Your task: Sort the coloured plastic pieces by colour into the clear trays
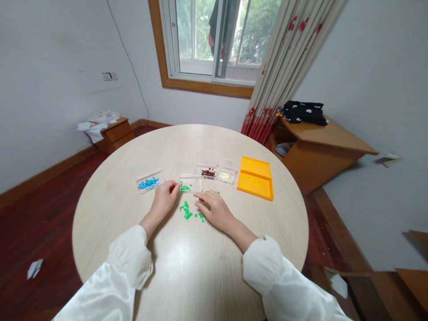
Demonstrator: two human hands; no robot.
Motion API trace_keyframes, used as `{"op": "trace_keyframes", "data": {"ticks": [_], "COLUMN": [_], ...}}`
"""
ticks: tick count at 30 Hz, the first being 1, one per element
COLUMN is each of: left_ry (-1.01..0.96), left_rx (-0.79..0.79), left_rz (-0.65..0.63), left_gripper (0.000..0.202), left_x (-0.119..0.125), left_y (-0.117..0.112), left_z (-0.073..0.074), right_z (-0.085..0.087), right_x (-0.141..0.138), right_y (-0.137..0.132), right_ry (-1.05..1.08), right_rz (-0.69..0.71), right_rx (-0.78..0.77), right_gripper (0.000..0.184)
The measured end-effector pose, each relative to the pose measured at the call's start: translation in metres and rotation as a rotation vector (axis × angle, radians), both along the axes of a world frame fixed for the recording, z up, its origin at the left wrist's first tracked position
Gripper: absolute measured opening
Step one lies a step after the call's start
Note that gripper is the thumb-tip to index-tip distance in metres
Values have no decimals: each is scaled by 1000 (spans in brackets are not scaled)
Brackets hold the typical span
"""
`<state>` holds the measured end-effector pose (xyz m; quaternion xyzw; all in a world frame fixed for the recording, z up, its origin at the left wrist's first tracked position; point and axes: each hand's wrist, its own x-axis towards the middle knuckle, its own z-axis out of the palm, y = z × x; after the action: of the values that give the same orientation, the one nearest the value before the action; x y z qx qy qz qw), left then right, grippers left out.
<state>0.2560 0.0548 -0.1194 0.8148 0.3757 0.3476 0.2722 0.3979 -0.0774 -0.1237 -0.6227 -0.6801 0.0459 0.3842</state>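
Small green pieces (187, 213) lie scattered on the round wooden table (187, 267) between my hands. My left hand (164, 199) is pinched at the edge of a clear plastic box (191, 184) that holds a few green pieces; what its fingertips hold is too small to make out. My right hand (216, 208) rests palm down over the loose green pieces, its fingers stretched flat towards the left.
A clear box of blue pieces (150, 182) sits to the left. Clear boxes of brown pieces (208, 172) and pale pieces (226, 176) stand behind. An orange tray (256, 177) lies at the right. A wooden desk (321, 142) with dark cloth stands beyond the table.
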Motion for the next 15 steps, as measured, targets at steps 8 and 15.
{"op": "trace_keyframes", "data": {"ticks": [8,15], "left_ry": [30,43], "left_rx": [21,23], "left_rz": [16,-1], "left_gripper": [20,20], "left_x": [-1,0], "left_y": [3,2], "left_z": [-5,-5], "right_z": [5,4], "right_x": [-3,-3], "right_y": [-4,-3], "right_ry": [-100,-152], "right_rz": [194,224], "right_rx": [-157,-237], "right_gripper": [19,12]}}
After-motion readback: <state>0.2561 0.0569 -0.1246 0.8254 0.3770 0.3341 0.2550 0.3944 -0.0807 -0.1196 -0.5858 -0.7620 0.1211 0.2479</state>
